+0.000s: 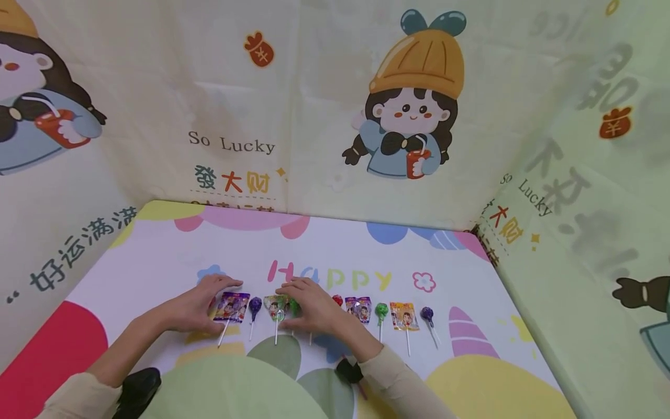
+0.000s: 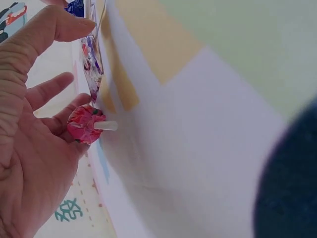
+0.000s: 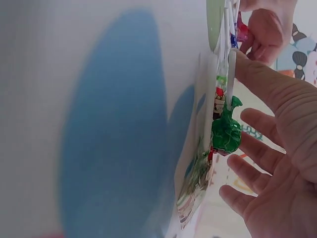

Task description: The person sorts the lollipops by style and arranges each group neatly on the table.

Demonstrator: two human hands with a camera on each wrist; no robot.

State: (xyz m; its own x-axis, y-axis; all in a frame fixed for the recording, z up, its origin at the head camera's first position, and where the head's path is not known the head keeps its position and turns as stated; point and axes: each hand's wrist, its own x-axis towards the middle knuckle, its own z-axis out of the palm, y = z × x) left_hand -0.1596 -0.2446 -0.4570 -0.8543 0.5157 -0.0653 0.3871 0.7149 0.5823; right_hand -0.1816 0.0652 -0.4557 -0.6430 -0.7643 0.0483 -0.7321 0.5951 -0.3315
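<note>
I have a row of lollipops lying across the middle of the table, sticks pointing toward the wearer. At its left end, the left hand (image 1: 196, 305) arches beside a purple flat-wrapped lollipop (image 1: 232, 306), thumb and fingers parted and grasping nothing that I can make out; the left wrist view puts a red ball lollipop (image 2: 85, 124) just beside its fingers, though I can't tell whether they touch. Next come a purple ball lollipop (image 1: 255, 306) and a green flat-wrapped lollipop (image 1: 272, 305). The right hand (image 1: 316, 305) spreads over the middle of the row, its fingers loose around a green ball lollipop (image 3: 226, 135) rather than clenched. Beyond it I count a red one (image 1: 337, 300), a purple packet (image 1: 358, 309), another green ball (image 1: 381, 312), an orange packet (image 1: 404, 316) and a dark purple ball (image 1: 427, 315). Pale sleeves (image 1: 403, 384) cover both forearms. Behind the row, the white table (image 1: 340, 250) bears "Happy" lettering (image 1: 334, 279), and a cartoon-printed cloth (image 1: 319, 105) rises around it.
</note>
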